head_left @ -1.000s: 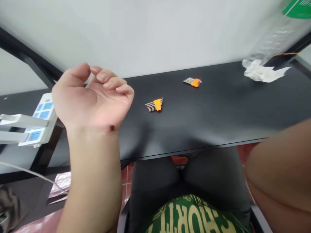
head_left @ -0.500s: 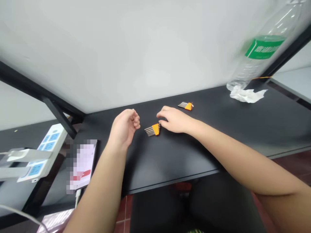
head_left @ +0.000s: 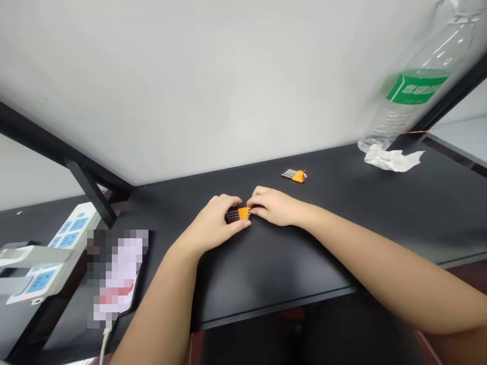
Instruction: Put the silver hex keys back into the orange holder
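Note:
A hex key set (head_left: 244,213) in an orange holder lies on the black desk (head_left: 274,263), its long metal shafts pointing left. My left hand (head_left: 215,220) is closed around it, the thumb along the near side and the fingers on the far side. At the right end of the holder, my right hand (head_left: 272,205) pinches the short bent end of a hex key; which key it is cannot be made out. Farther back lies a second orange hex key set (head_left: 299,176), touched by neither hand.
Near the wall at the right stand a large clear bottle (head_left: 416,87) with a green label and a crumpled white tissue (head_left: 393,158). To the left are a phone (head_left: 122,274) on a white cable and a power strip (head_left: 64,243) with plugs. A black metal frame (head_left: 91,190) borders the desk.
My left hand has moved right and closed on the nearer hex key set. My right hand has come in to its short ends. The camera view has tilted slightly.

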`<state>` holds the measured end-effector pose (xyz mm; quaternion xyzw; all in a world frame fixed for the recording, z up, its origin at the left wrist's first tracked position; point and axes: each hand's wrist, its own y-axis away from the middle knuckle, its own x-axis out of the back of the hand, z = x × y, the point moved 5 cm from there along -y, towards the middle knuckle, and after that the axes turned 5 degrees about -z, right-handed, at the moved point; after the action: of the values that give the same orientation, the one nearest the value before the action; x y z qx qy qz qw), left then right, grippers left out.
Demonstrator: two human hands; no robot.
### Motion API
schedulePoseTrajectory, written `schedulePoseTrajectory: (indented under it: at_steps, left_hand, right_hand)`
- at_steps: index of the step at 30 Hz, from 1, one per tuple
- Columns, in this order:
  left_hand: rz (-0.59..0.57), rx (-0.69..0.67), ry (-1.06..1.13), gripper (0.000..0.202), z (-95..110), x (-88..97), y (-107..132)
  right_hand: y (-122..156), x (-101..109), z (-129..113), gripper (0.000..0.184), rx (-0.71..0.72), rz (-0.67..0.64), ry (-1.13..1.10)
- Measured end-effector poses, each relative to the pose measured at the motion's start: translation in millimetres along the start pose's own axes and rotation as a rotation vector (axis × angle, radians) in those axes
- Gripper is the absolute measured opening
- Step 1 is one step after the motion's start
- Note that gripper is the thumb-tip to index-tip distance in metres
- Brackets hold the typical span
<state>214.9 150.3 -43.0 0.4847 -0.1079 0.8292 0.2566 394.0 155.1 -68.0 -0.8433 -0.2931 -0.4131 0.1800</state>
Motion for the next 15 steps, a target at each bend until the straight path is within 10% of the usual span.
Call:
schedulePoseTrajectory:
  at_steps: [10, 15]
  left_hand:
    - [-0.070, -0.045, -0.024, 0.032, 6, -3.3, 0]
    - [-0.078, 0.015, 0.096, 0.032, 4, -1.6, 2]
  right_hand:
    - [-2, 3, 1, 0.018, 0.170, 0.044, -0.034]
    - [0, 9, 0, 0.013, 0.019, 0.089, -0.133]
